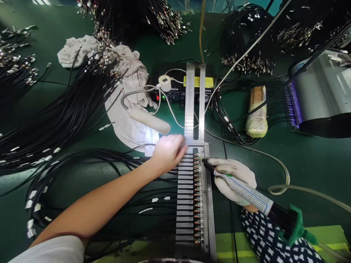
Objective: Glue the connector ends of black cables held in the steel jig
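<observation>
Near to far: cable ends (pixel 197 222) fill slots along the metal fixture (pixel 210 219), so loading looks mostly done, but no telling which are finished. Gloved right hand (pixel 238 171) grips a syringe (pixel 249 195), tip by the far slots. Left hand (pixel 168 153) curls at the fixture's left edge; can't tell if it's pinching anything. Green tabletop (pixel 265 166) on the right gives elbow room; farther off, a control box (pixel 177 98) crowds things.

Cable workshop — wire bundles (pixel 60 102), metal jig (pixel 207 190), syringe (pixel 246 193)
</observation>
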